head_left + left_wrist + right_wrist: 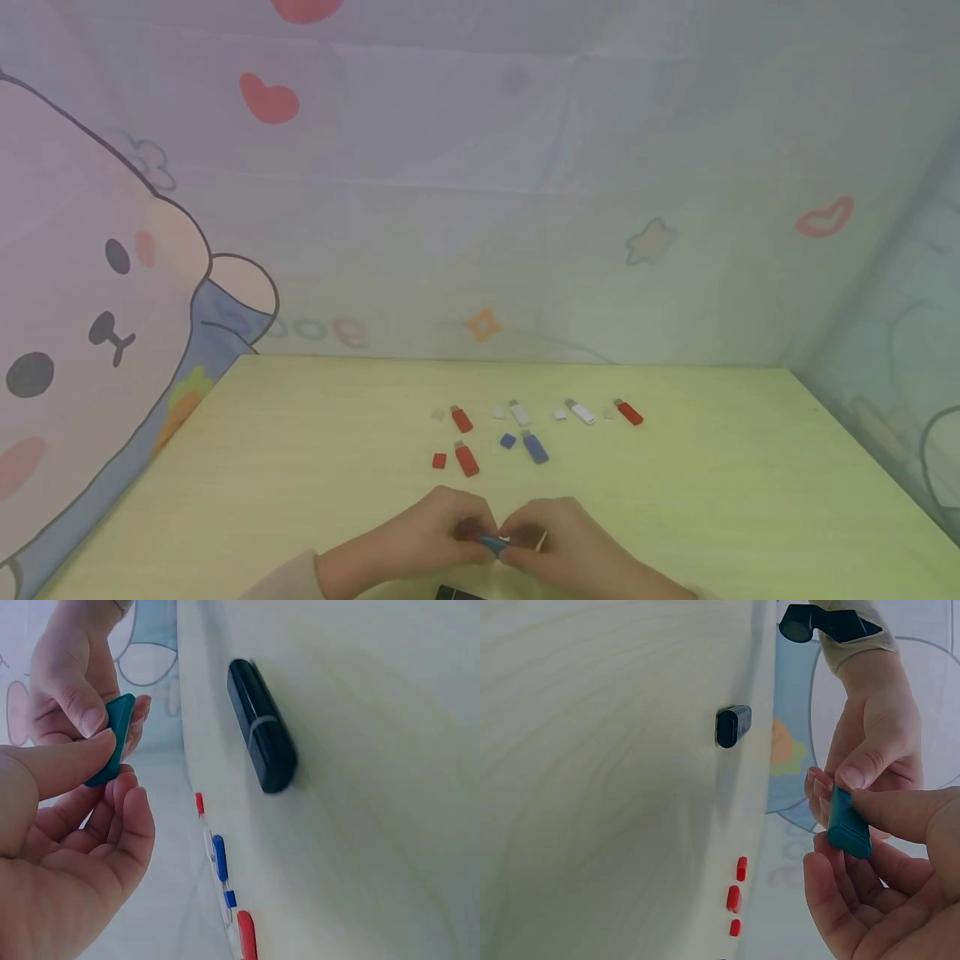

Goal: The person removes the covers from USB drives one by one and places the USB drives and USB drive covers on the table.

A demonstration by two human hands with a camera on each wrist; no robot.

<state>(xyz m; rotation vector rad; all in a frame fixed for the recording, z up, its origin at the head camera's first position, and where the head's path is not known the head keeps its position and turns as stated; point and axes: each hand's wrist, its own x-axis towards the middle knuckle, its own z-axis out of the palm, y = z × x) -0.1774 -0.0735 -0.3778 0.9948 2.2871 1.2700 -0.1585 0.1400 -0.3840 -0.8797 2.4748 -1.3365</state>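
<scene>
Both hands meet low in the middle of the head view around one small teal USB stick [493, 544]. The left hand [442, 533] pinches one end between thumb and fingers. Facing it, the right hand [566, 542] pinches the other end in the same way. Both wrist views show the teal stick [847, 827] held up off the table, with the thumbs close together along its side. The fingers hide part of it. A black USB stick [262, 735] with a pale band lies on the table near the hands.
Beyond the hands lie uncapped USB sticks: a blue one [536, 447], several red ones [467, 459] and two white ones [581, 412]. Their caps, such as a red cap [439, 461] and a blue cap [507, 441], lie beside them. A printed cloth [450, 208] hangs behind the table.
</scene>
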